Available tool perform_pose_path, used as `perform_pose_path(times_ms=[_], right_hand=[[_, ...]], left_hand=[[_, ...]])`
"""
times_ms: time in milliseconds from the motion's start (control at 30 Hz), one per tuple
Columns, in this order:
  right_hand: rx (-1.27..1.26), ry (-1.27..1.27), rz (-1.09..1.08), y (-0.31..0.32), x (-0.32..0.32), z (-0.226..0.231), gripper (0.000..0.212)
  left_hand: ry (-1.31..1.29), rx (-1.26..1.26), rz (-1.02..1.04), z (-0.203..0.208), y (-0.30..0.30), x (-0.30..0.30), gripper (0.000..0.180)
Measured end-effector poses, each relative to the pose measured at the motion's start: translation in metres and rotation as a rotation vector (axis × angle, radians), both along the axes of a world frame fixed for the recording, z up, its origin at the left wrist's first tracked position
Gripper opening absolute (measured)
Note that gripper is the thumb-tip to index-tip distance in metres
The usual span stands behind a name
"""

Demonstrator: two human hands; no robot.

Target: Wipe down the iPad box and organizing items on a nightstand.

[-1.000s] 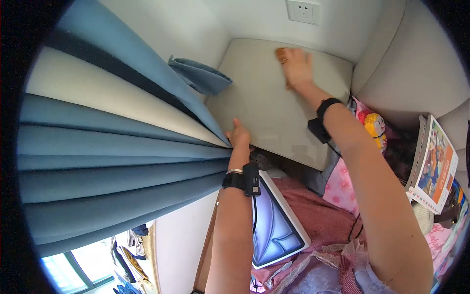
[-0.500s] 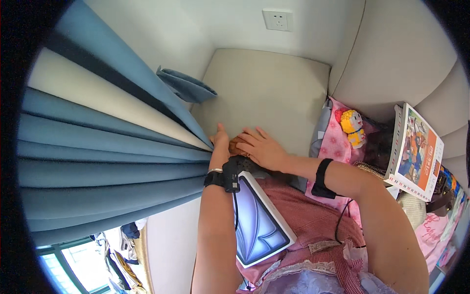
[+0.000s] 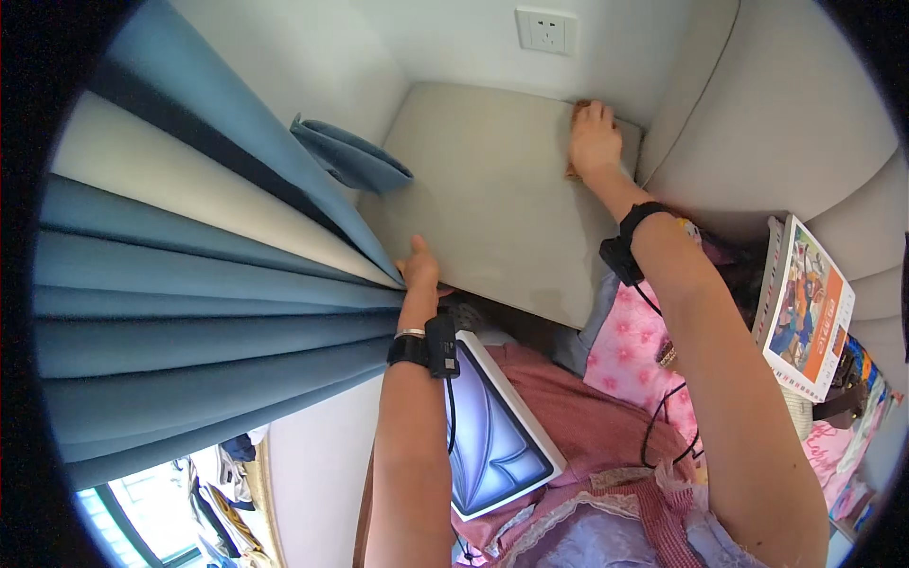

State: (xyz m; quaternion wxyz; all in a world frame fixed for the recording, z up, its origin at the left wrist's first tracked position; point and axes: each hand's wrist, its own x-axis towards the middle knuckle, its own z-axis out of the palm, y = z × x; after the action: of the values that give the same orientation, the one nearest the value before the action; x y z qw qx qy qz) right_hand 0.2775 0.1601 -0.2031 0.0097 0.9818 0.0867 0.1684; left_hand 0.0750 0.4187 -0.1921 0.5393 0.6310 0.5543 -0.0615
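A brown cloth (image 3: 573, 156) lies under my right hand (image 3: 596, 139), which is closed over it near the far right corner of a beige padded tabletop (image 3: 483, 180). My left hand (image 3: 419, 266) is at the tabletop's near left edge, right beside the blue curtain (image 3: 218, 317). Its thumb points up along the top, and the fingers curl round the edge, partly hidden. Both wrists wear black straps with small black devices. On my lap rests a white tablet box (image 3: 502, 426) with a purple-blue picture.
A wall socket (image 3: 546, 32) sits above the tabletop. A blue-grey fabric piece (image 3: 353, 156) overhangs its left side. To the right stand a padded headboard (image 3: 786, 114), a spiral-bound calendar (image 3: 808, 303) and pink flowered fabric (image 3: 620, 341). A window (image 3: 142, 516) shows at the lower left.
My right hand has moved from beside my left hand to the far right corner, carrying the brown cloth. My left hand has stayed at the near edge.
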Motion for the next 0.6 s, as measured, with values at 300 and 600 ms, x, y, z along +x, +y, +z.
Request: perform_pose_path(times_ms=[300, 600], right_hand=[[-0.732, 0.248, 0.005, -0.01, -0.032, 0.028, 0.035], [-0.516, 0.277, 0.06, 0.002, -0.181, 0.016, 0.025]], left_hand=[[-0.1, -0.123, -0.045, -0.048, 0.051, -0.013, 0.102], [-0.065, -0.041, -0.002, -0.006, 0.006, -0.001, 0.088]])
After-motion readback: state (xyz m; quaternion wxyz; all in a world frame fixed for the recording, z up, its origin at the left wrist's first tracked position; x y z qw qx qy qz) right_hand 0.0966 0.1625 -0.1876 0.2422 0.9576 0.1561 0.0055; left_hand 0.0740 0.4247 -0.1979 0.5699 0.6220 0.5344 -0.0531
